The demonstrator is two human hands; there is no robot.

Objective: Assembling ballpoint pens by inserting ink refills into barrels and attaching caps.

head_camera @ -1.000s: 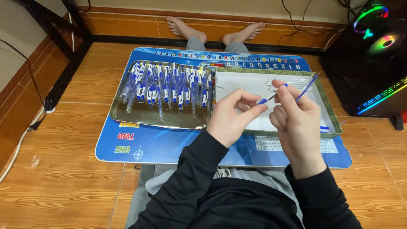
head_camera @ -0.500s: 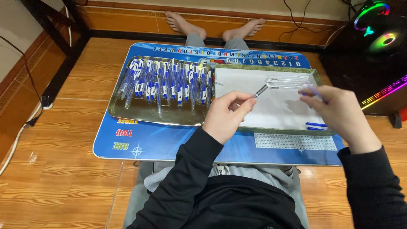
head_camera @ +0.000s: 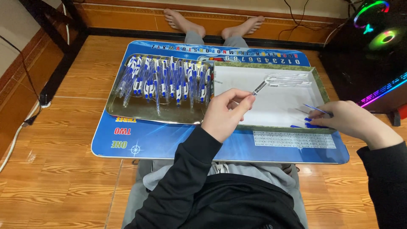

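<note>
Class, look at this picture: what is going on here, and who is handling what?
A person sits on the floor at a low blue table. The left hand holds up a clear pen barrel over a white tray. The right hand rests at the tray's right edge, its fingers on a thin blue refill, with more blue parts beside it. Clear barrels lie at the tray's far side. A metal tray on the left holds many blue-and-white pens.

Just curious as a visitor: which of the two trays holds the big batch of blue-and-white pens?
The shiny metal tray on the left; the green-rimmed white tray beside it holds only a few loose parts.
</note>
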